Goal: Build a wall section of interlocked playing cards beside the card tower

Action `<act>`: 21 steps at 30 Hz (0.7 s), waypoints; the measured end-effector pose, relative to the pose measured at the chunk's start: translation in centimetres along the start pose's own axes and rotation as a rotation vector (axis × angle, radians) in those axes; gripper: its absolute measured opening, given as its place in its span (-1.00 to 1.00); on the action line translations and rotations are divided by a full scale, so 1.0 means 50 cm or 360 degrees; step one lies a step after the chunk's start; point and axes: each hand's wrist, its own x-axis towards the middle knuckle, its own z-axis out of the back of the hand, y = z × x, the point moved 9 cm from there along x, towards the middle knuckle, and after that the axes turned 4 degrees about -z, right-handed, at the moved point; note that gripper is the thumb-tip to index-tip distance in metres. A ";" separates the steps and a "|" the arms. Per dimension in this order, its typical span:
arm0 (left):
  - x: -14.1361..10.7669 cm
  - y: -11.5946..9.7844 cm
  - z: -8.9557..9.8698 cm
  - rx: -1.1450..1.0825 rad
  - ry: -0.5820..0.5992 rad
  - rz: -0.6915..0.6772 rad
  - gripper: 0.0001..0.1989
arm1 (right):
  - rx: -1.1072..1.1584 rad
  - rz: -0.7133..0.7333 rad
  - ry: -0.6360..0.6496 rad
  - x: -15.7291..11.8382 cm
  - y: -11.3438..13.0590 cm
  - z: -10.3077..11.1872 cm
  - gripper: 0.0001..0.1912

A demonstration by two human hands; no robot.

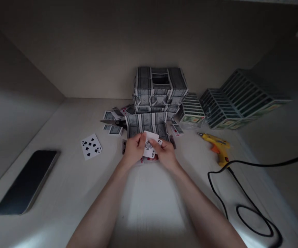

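Note:
An ace of spades playing card (148, 145) is face up between my hands. My left hand (135, 148) pinches its left edge, and my right hand (166, 151) has its thumb on the card's face near the right edge. Part of another card marked Q (159, 141) shows behind it by my right thumb. Just beyond my fingers stands an open-topped piece built of patterned playing cards (147, 120). More cards lie partly hidden under my hands. Behind that piece rises a stack of card-built boxes (160, 88).
Loose cards (115, 129) and black-handled scissors (113, 122) lie left of the built piece. Spades cards (91, 147) and a phone (27, 182) are farther left. At right are a yellow glue gun (217, 146), its black cord (257, 164) and striped green stacks (242, 100).

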 end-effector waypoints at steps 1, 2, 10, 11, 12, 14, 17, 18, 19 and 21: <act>0.000 -0.002 0.002 0.0027 -0.0017 -0.0016 -0.58 | 0.0004 0.0003 0.0011 0.000 0.001 -0.001 -0.59; 0.000 -0.004 0.002 0.0039 -0.0028 -0.0026 -0.56 | 0.0011 0.0006 0.0016 -0.001 0.002 -0.001 -0.58; -0.002 -0.005 -0.001 0.0011 -0.0049 -0.0010 -0.55 | 0.0058 -0.0008 -0.0005 -0.002 0.006 -0.001 -0.59; -0.002 -0.006 -0.002 0.0021 -0.0043 -0.0012 -0.56 | 0.0065 -0.0009 -0.0006 -0.003 0.007 -0.001 -0.59; -0.002 -0.007 -0.003 0.0025 -0.0036 -0.0012 -0.57 | 0.0073 -0.0006 -0.0006 -0.003 0.009 -0.001 -0.59; -0.002 -0.007 -0.003 0.0010 -0.0028 -0.0001 -0.59 | 0.0084 -0.0002 -0.0010 -0.004 0.011 0.000 -0.58; -0.001 -0.006 -0.005 -0.0040 -0.0004 0.0016 -0.61 | 0.0084 0.0001 -0.0027 -0.005 0.011 0.002 -0.58; -0.001 -0.005 -0.006 -0.0051 0.0002 0.0022 -0.60 | 0.0081 -0.0002 -0.0029 -0.004 0.011 0.002 -0.59; 0.000 -0.005 -0.007 -0.0057 0.0003 0.0028 -0.60 | 0.0078 -0.0004 -0.0029 -0.004 0.011 0.002 -0.59; 0.000 -0.004 -0.007 -0.0068 -0.0008 0.0042 -0.59 | 0.0072 -0.0003 -0.0036 -0.003 0.010 0.003 -0.59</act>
